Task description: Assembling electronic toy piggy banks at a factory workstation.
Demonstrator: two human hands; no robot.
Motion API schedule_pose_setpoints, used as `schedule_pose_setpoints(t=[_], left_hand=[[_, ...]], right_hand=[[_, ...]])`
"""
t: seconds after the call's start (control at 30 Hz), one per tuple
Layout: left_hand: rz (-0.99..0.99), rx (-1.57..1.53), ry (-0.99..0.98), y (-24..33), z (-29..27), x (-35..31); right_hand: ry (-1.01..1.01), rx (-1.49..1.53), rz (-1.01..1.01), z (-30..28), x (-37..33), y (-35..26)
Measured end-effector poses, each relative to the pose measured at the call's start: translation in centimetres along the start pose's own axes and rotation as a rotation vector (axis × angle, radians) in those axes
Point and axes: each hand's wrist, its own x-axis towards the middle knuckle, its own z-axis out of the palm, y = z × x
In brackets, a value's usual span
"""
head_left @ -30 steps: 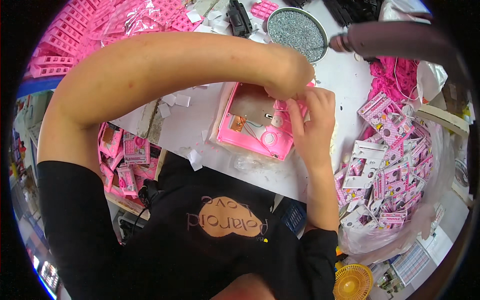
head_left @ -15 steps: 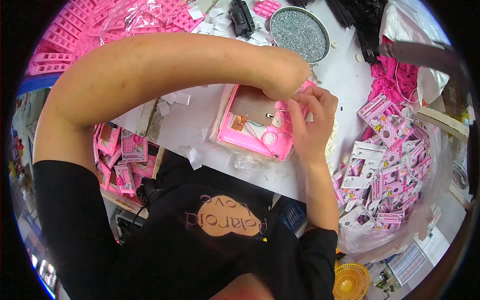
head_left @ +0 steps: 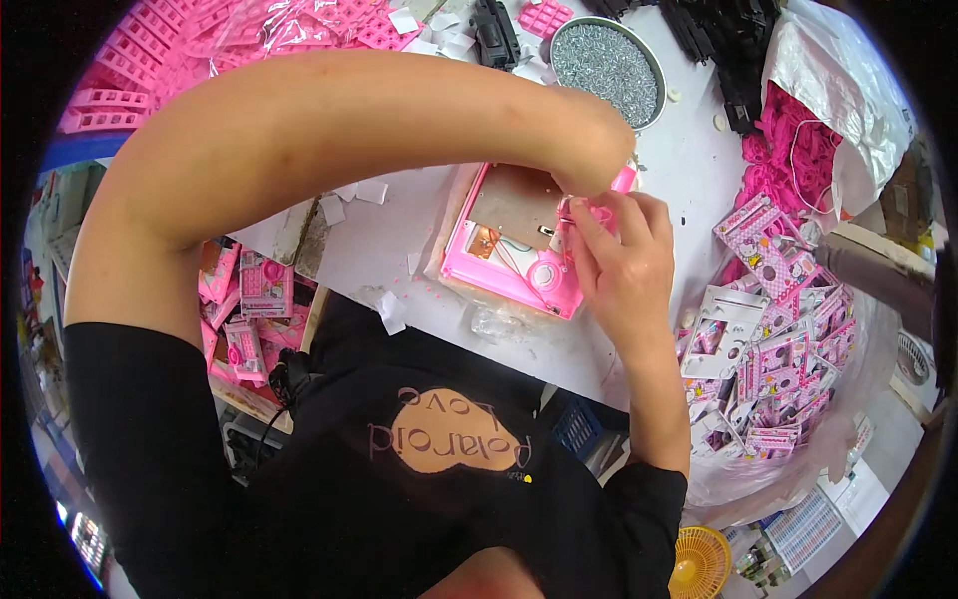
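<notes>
A pink plastic toy casing (head_left: pixel 461 262) lies inner side up on the table, with a grey-brown plate (head_left: pixel 514 212), thin wires and a round white-and-pink part (head_left: pixel 545 276) inside. My left hand (head_left: pixel 594 145) reaches over from the far side, bent down at the wrist above the casing's upper right. Its fingers are hidden. My right hand (head_left: pixel 631 240) is at the casing's right side, fingers curled and thumb close to them. A bit of pink shows by its fingertips, too small to name. Under the casing is a clear plastic wrap (head_left: pixel 499 324).
A round tin of small screws (head_left: pixel 609 75) stands beyond my left hand. Pink plastic parts (head_left: pixel 120 60) are heaped at far left, black parts (head_left: pixel 496 35) at the back. On the right, a clear bag holds printed pink-and-white panels (head_left: pixel 788 349). Paper pieces (head_left: pixel 334 208) are scattered on the table.
My right fingers have curled in more toward the casing's upper right. My left hand stays over the casing. A dark bar-like thing at far right has swung lower.
</notes>
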Motion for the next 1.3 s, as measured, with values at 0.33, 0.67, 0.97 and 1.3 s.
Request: schedule_pose_setpoints(t=[0.33,0.67,0.97,1.3], left_hand=[[0.359,0.368,-0.067,0.4,-0.8,0.8],[0.483,0.254,0.106,-2.6,0.8,-0.2],[0.378,0.012,0.340,-3.8,3.4,-1.0],[0.256,0.293,0.218,-3.7,3.3,-0.2]], right_hand=[[-0.047,0.090,0.006,-0.7,0.5,0.1],[0.025,0.057,0.057,0.8,0.1,-0.4],[-0.061,-0.148,0.114,0.9,0.5,-1.9],[-0.026,0.159,0.148,0.8,0.1,-0.6]])
